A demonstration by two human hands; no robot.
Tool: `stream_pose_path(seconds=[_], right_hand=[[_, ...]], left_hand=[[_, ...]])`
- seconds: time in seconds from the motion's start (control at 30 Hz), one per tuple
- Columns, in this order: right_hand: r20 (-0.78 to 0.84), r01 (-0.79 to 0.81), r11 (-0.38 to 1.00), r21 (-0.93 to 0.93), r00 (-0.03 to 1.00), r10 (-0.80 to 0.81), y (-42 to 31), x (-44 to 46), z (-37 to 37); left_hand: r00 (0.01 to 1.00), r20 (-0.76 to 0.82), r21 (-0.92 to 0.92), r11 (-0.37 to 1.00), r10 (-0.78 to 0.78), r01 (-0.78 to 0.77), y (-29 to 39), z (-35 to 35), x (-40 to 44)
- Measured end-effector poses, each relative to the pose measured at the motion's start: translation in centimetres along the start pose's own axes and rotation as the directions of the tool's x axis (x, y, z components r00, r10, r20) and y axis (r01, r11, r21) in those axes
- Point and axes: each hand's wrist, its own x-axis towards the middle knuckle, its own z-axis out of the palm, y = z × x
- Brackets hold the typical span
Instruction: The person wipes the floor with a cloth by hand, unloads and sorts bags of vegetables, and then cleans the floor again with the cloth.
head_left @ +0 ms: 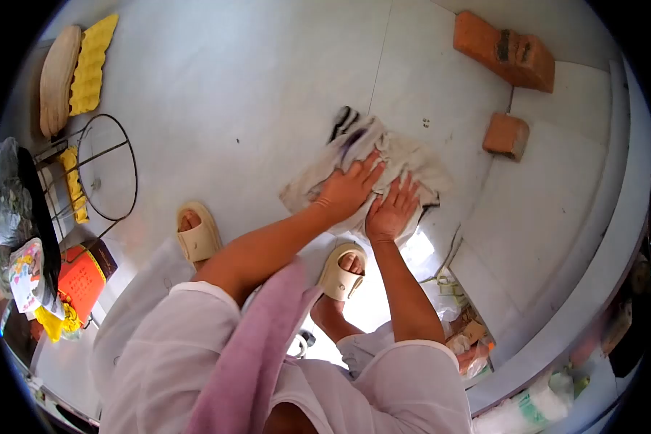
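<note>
A crumpled off-white cloth (416, 159) with a purple patch and black-striped edge lies spread on the pale floor. My left hand (349, 189) presses flat on its middle, fingers stretched out. Beside it, my right hand (393, 210) rests palm down on the cloth's near right part with the fingers apart. The two hands are close together, and neither grips the fabric visibly. Just below the cloth is my right foot in a cream slipper (334, 281); my other foot wears the matching slipper (197, 235) farther left.
Bricks (505, 135) lie at the right near a low ledge (550, 195). On the left stand a round wire rack (132, 163), a yellow egg tray (94, 61) and a red box (87, 282). Small packages (470, 333) lie at lower right. A pink towel (249, 354) hangs from me.
</note>
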Motion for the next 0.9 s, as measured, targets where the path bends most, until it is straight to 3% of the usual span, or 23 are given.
stream_pose_path(seconds=[0.1, 0.13, 0.33, 0.43, 0.47, 0.6, 0.73, 0.9], right_hand=[[0.131, 0.183, 0.982, -0.051, 0.976, -0.175, -0.1, 4.8, -1.0], [0.071, 0.231, 0.973, 0.012, 0.97, -0.231, 0.4, 5.9, -1.4], [-0.177, 0.144, 0.989, 0.033, 0.975, -0.136, 2.3, 15.0, -2.0], [-0.14, 0.079, 0.994, 0.078, 0.988, -0.068, 1.7, 15.4, -2.8], [-0.184, 0.097, 0.987, 0.129, 0.98, -0.072, 1.3, 14.3, -2.9], [-0.085, 0.115, 0.988, 0.105, 0.991, -0.106, 0.5, 10.4, -2.9], [-0.155, 0.136, 0.987, 0.079, 0.98, -0.123, 1.5, 13.7, -3.0], [-0.13, 0.023, 0.991, 0.134, 0.992, -0.005, 2.4, 17.5, -4.2]], left_hand=[[0.998, -0.056, -0.023, 0.999, -0.038, 0.036, -2.4, 0.2, 1.1], [0.996, -0.066, -0.018, 0.999, -0.052, 0.051, -3.0, -0.1, 2.4], [0.993, -0.049, 0.086, 0.99, -0.105, 0.109, -3.4, -4.6, 12.1], [0.996, 0.059, 0.152, 0.986, -0.071, 0.061, -2.2, -5.8, 13.5], [0.999, 0.036, 0.136, 0.99, -0.038, 0.033, -2.2, -4.0, 12.9], [0.994, 0.041, 0.046, 0.994, 0.1, -0.101, -2.6, -1.7, 8.9], [0.996, 0.079, 0.112, 0.992, 0.048, -0.056, -2.9, -2.6, 12.9], [0.991, 0.132, 0.15, 0.989, -0.005, -0.015, -0.9, -3.3, 17.9]])
